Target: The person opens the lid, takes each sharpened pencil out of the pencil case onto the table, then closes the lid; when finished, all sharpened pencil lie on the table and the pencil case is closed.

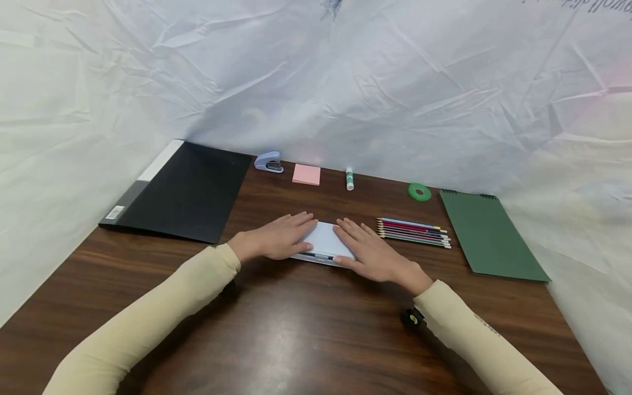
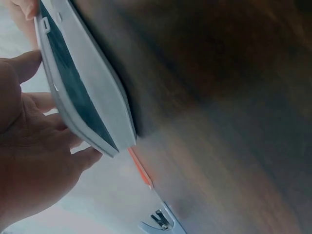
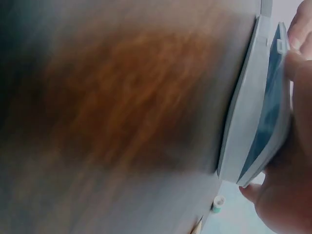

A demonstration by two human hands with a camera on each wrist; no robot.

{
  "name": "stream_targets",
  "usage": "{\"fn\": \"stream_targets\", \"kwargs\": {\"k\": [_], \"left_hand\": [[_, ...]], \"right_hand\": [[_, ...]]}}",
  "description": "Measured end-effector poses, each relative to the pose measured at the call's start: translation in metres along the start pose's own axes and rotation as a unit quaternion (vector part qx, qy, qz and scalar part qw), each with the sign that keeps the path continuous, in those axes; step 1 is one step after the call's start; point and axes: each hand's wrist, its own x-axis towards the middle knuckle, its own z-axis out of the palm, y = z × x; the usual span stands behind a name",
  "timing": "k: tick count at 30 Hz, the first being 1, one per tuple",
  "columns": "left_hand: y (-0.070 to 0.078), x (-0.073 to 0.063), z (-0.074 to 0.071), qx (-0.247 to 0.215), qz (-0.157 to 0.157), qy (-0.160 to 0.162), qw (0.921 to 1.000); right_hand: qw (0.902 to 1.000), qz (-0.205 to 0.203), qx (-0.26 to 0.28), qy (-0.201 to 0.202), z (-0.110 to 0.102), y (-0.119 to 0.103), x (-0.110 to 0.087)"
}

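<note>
A pale blue hinged pencil case [image 1: 323,237] lies on the table between both hands. Its lid [image 2: 58,100] stands slightly raised along the front, leaving a dark gap above the base [image 3: 242,117]. My left hand [image 1: 283,237] rests on the lid's left side, fingers stretched over the top and thumb near the front edge. On the right side, my right hand [image 1: 372,251] lies with extended fingers on the lid, its thumb at the front rim. Inside the case, only a dark strip shows; the contents cannot be made out.
Several pencils [image 1: 413,232] lie right of the case, beside a green spiral pad [image 1: 494,236]. Along the back are a stapler [image 1: 269,163], pink sticky notes [image 1: 306,174], a glue stick [image 1: 349,179] and green tape [image 1: 419,192]. A black folder [image 1: 192,192] lies left.
</note>
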Motion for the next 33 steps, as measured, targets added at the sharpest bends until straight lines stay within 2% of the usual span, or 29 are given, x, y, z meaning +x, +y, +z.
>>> {"fn": "stream_targets", "kwargs": {"k": [6,12,25,33], "left_hand": [[0.004,0.000,0.005,0.028,-0.018,0.000,0.9995],[0.008,-0.002,0.009,0.031,-0.027,-0.009,0.9991],[0.015,-0.001,0.007,0.030,-0.034,-0.014,0.9989],[0.015,0.004,0.006,0.056,-0.043,-0.002,0.9975]], "right_hand": [[0.9996,-0.007,-0.029,-0.003,0.003,0.002,0.004],[0.9989,-0.008,-0.043,-0.013,0.006,0.004,0.005],[0.9982,-0.003,-0.059,-0.016,0.011,0.007,0.005],[0.9965,-0.010,-0.080,-0.021,0.004,0.006,0.008]]}}
